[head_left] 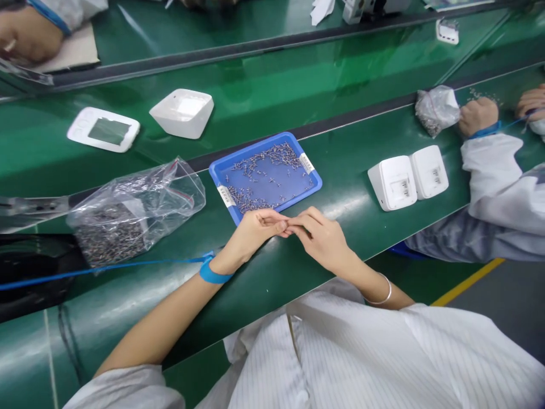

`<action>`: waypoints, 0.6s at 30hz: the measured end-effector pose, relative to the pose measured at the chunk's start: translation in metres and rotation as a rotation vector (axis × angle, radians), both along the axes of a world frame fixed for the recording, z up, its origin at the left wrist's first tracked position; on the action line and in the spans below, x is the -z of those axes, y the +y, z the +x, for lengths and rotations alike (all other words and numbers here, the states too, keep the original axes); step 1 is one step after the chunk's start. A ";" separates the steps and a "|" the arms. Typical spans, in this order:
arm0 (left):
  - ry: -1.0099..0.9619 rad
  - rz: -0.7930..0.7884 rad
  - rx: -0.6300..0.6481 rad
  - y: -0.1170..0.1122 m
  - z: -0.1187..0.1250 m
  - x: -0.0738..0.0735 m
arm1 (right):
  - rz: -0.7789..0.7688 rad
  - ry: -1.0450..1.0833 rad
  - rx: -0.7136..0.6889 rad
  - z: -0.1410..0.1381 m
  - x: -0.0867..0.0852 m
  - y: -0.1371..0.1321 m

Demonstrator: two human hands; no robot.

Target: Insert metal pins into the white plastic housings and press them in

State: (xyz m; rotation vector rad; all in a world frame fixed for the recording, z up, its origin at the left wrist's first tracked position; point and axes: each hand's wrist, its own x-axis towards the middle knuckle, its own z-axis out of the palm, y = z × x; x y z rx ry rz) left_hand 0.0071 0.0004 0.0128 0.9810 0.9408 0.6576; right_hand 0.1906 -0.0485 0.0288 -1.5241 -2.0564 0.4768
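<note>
My left hand [260, 228] and my right hand [320, 236] meet fingertip to fingertip just in front of a blue tray [272, 205]. Both are closed in a pinch; whatever lies between the fingers is too small or hidden to name. Small metal screws [281, 154] lie scattered in the tray, thickest along its far and left sides. A clear plastic bag [128, 213], filled low down with many more small metal pieces, rests to the left of the tray. A blue wrist strap [213, 272] with a cord circles my left wrist.
On the green conveyor behind lie a white device with a screen [104, 129] and a white housing [183, 113]. Two white housings [409, 177] stand right of my hands. A co-worker's hand [479, 116] is beside another bag [437, 108]; another person's hand [32, 34] shows top left.
</note>
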 end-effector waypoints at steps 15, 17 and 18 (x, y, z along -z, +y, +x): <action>-0.084 -0.008 -0.272 -0.031 0.029 0.018 | 0.066 -0.250 0.101 0.005 0.014 -0.022; -0.067 0.033 -0.286 -0.034 0.031 0.017 | 0.113 -0.250 0.082 0.007 0.016 -0.022; -0.039 0.056 -0.307 -0.035 0.032 0.018 | 0.126 -0.249 0.085 0.008 0.018 -0.021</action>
